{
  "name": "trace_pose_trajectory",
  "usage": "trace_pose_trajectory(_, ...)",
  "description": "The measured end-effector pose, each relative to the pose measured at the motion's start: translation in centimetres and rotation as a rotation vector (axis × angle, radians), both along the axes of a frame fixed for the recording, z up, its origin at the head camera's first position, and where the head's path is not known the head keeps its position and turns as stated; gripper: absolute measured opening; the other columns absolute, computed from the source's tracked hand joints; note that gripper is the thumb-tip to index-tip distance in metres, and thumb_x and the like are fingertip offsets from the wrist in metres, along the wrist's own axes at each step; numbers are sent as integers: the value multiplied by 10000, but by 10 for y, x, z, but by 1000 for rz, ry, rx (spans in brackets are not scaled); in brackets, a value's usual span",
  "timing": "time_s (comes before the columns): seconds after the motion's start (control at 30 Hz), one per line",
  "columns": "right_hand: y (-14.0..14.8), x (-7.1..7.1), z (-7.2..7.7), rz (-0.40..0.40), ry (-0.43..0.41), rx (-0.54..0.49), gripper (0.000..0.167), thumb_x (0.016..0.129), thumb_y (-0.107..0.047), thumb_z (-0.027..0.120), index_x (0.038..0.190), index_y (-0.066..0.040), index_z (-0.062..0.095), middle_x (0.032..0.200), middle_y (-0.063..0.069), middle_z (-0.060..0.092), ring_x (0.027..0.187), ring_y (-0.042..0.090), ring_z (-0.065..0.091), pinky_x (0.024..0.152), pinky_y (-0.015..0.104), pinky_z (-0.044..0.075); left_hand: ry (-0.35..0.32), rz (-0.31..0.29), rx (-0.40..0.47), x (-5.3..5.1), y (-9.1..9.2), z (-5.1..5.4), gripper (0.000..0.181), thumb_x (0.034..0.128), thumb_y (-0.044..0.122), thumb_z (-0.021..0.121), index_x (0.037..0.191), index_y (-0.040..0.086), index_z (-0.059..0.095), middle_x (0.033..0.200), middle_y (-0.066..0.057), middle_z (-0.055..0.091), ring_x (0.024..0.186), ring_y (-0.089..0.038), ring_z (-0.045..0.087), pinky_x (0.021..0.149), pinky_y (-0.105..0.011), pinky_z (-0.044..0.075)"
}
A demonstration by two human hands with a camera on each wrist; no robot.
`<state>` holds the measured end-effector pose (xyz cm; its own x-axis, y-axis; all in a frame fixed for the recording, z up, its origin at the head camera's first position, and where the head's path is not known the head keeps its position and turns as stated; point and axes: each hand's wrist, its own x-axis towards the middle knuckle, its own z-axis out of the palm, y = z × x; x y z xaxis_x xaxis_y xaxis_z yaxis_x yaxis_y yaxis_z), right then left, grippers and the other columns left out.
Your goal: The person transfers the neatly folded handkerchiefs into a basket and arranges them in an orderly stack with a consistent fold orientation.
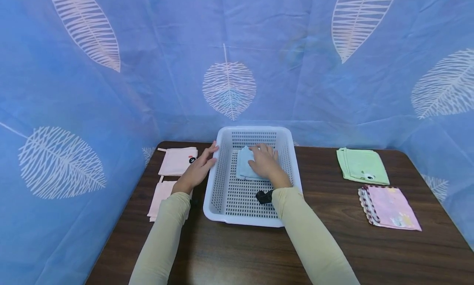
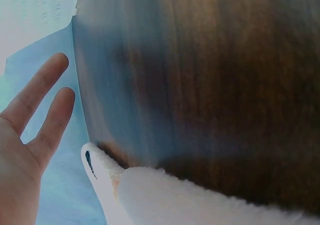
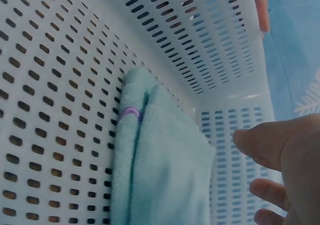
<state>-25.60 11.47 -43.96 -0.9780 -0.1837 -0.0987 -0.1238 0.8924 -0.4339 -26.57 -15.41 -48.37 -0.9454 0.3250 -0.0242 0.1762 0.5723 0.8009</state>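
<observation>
While the left hand [image 1: 198, 169] reaches to the left rim of a white perforated basket [image 1: 244, 220], its fingers are extended and spread, gripping nothing. The right hand [image 1: 264, 163] is inside the basket, over a folded light blue cloth [image 1: 243, 166]; its thumb and fingers stand apart in the right wrist view, clamped on nothing, though whether any fingertip touches the fabric I cannot tell. The two hands are apart from each other.

The blue cloth lies on the basket floor, toward the far half, with a small purple loop [image 3: 131, 112] visible near one folded edge. A black device [image 1: 263, 197] sits at the right wrist, and both arms wear pale sleeves [image 1: 314, 235].

The basket stands on a dark wooden table [image 1: 229, 256]. Left of it lie two folded pale pink cloths, the farther one [image 1: 175, 162] just beside the left hand and the nearer one [image 1: 159, 198] partly hidden by that arm. To the right, well apart from the basket, a folded green cloth [image 1: 363, 165] lies beyond a pink cloth with checkered trim [image 1: 392, 204]. Behind hangs a blue backdrop [image 1: 174, 71] with white leaf prints [image 1: 229, 87].
</observation>
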Motion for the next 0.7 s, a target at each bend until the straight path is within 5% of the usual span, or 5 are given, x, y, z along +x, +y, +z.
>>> trace_pose_trajectory(0.37, -2, 1, 17, -33, -10, -9, 673, 1061, -515, 451, 1613, -160, 298, 1700, 175, 153, 1581, 425, 28, 1217, 717, -43, -9, 1, -14, -1, -2, 4, 537, 1031, 622, 413, 1542, 551, 263, 1708, 233, 118, 1433, -306, 504, 1121, -641, 405)
trace_pose_trajectory(0.7, 4, 6, 30, -36, -16, -29, 727, 1061, -586, 365, 1630, -148, 253, 1718, 180, 79, 1590, 424, -54, 1214, 707, -91, 0, 11, -23, 1, 0, 2, 538, 1031, 625, 408, 1543, 558, 258, 1694, 269, 116, 1424, -300, 510, 1116, -618, 419)
